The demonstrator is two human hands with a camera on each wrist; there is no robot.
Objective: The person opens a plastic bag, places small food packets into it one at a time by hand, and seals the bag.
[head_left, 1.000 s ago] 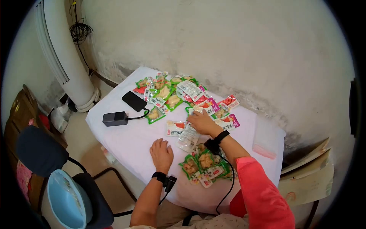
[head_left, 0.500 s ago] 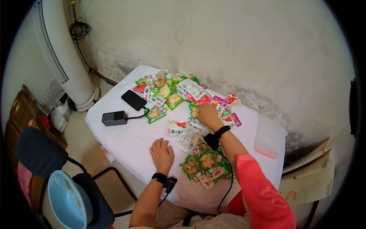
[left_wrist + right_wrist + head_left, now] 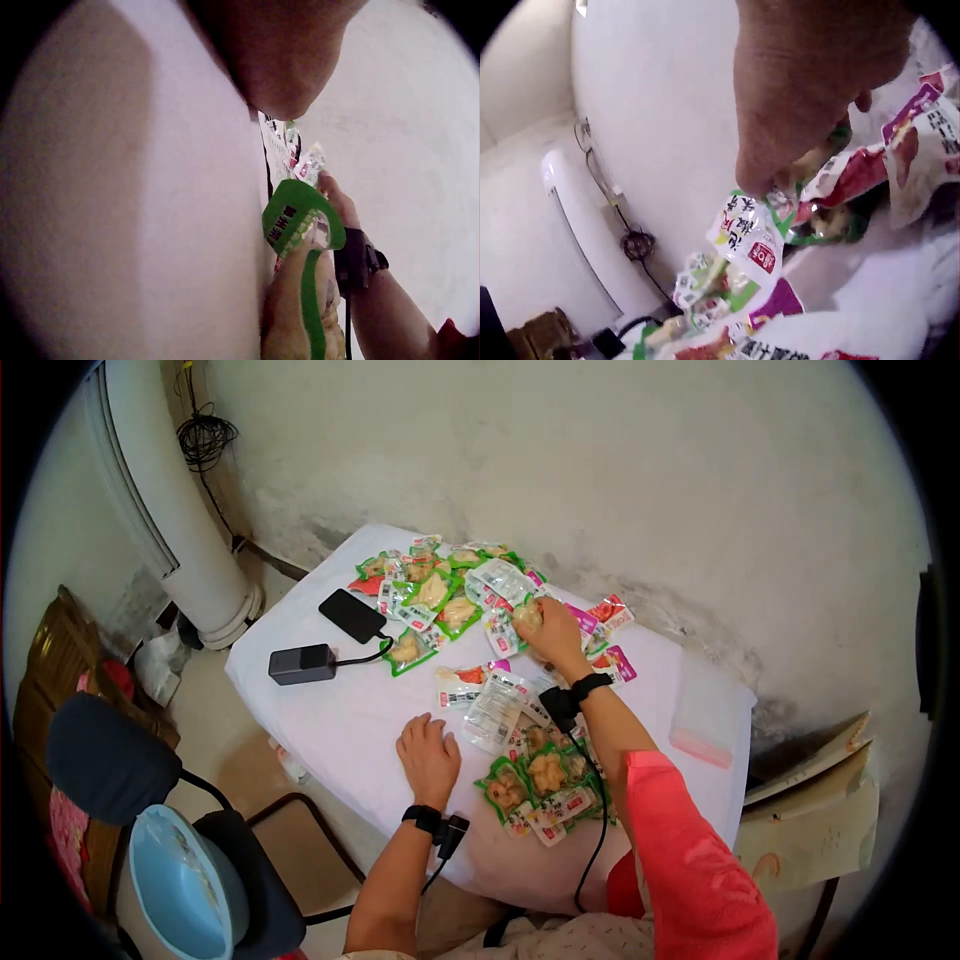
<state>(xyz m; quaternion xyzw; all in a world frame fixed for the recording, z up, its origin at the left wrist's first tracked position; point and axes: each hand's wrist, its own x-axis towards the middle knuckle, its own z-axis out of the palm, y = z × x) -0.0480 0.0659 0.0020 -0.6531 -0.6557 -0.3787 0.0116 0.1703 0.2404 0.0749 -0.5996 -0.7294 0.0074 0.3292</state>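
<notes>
My left hand (image 3: 429, 760) rests on the white-covered table (image 3: 330, 730), fingers loosely bent, holding nothing. Farther back, my right hand (image 3: 556, 638) pinches a green-edged snack packet (image 3: 526, 615) with pale food inside. The right wrist view shows the white printed end of this packet (image 3: 742, 236) hanging below the fingers. A larger heap of snack packets (image 3: 432, 592) lies just beyond that hand. Clear-backed packets (image 3: 492, 710) lie between the hands, and a green-edged pile (image 3: 547, 772) sits near the front edge, close in the left wrist view.
A phone (image 3: 351, 616) is cabled to a dark box (image 3: 302, 665) on the table's left. Clear plastic bags (image 3: 705, 710) lie at the right edge. A chair with a blue basin (image 3: 185, 885) stands left; the wall (image 3: 640, 490) runs behind the table.
My right hand has moved from the middle packets back toward the larger heap and now lifts a green-edged packet. The left hand has stayed in place.
</notes>
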